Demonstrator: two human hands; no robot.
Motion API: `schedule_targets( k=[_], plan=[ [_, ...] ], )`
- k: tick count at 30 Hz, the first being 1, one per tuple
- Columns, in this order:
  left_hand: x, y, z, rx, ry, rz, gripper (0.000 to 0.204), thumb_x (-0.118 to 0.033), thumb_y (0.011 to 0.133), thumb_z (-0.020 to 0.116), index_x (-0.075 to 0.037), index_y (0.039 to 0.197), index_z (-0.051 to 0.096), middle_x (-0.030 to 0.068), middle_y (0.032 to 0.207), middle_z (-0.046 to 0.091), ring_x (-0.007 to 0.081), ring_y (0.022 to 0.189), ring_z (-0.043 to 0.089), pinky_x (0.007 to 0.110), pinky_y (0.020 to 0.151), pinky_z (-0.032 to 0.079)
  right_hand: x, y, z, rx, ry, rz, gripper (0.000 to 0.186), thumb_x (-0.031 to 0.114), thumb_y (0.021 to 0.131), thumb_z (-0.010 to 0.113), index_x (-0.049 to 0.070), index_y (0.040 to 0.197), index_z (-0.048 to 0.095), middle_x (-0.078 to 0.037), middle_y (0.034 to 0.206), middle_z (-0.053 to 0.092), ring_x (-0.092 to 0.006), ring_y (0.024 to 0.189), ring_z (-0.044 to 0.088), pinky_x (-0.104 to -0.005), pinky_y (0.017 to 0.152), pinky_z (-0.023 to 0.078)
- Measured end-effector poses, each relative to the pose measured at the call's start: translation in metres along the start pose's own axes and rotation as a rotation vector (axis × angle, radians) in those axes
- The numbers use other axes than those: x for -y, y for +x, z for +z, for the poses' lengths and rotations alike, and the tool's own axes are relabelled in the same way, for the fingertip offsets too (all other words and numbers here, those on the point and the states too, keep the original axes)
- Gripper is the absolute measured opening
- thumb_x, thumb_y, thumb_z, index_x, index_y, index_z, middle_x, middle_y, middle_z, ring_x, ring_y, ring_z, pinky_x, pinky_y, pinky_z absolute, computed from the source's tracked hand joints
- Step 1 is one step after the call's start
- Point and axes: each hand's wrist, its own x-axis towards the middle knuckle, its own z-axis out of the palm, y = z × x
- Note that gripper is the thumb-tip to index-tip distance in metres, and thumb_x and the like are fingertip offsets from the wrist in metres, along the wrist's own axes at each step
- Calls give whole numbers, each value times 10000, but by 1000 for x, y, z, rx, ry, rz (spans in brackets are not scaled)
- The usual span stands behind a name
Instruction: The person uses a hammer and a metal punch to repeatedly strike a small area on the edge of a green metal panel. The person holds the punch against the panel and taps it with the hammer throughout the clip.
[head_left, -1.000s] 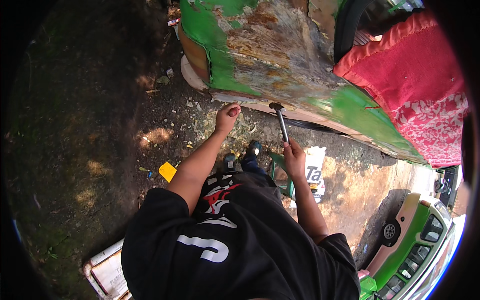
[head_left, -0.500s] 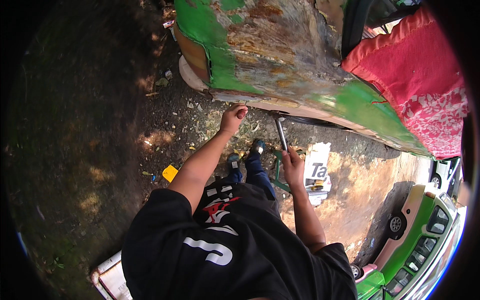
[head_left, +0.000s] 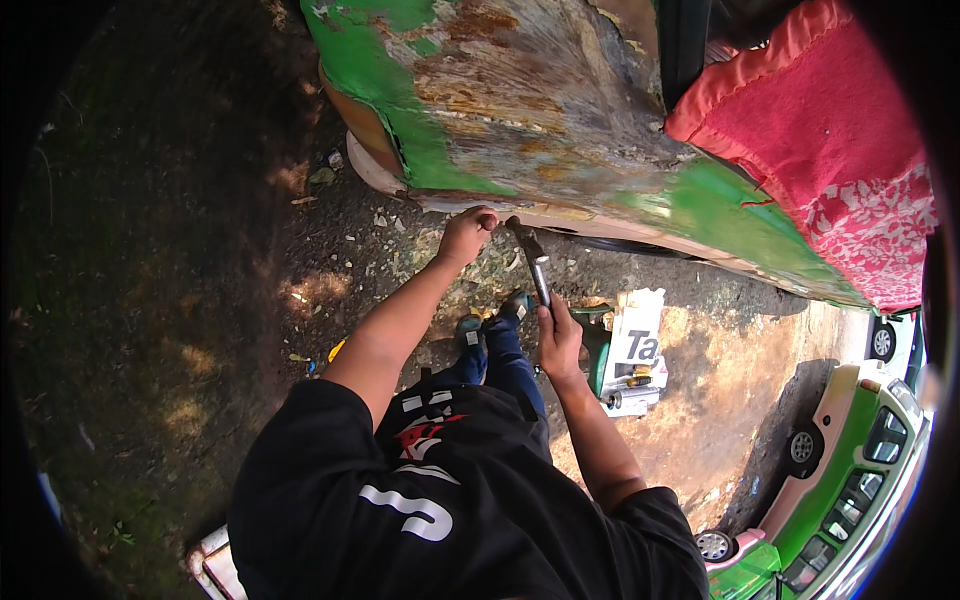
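Two grips: left hand [head_left: 463,240] fingers round handle [head_left: 487,222], right hand [head_left: 559,345] round hammer [head_left: 538,264]. Panel [head_left: 540,110] part bare, green paint [head_left: 735,205] remains.

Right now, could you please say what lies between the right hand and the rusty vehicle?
The hammer held in the right hand, in the head view.

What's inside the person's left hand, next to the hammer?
A brownish-red handle shows its rounded end in the left hand. The hand covers the rest, so I can't tell what tool it is.
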Motion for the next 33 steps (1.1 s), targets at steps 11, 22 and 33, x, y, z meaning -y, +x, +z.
schedule_targets(
  k=[11,22,33],
  plan=[
    [-2,7,4,-86,13,-32,145,-149,900,633,-73,1019,664,153,972,685,356,895,668,398,751,521,-4,12,14,-29,64,-1,283,166,963,583,-23,1174,598,-252,826,652,-402,727,656,-439,613,501],
    [1,11,6,-129,40,-91,135,-171,890,669,-72,981,667,151,938,689,370,883,661,407,742,518,-12,26,13,31,-72,-21,301,187,961,588,-3,1194,605,-242,781,650,-422,720,651,-449,602,503],
    [11,-19,-19,-218,-180,-17,147,-90,844,738,-22,961,681,96,953,716,216,886,682,320,810,518,-32,5,2,-49,50,180,268,211,980,576,8,1144,635,-154,616,551,-185,518,525,-346,521,434]
  ],
)
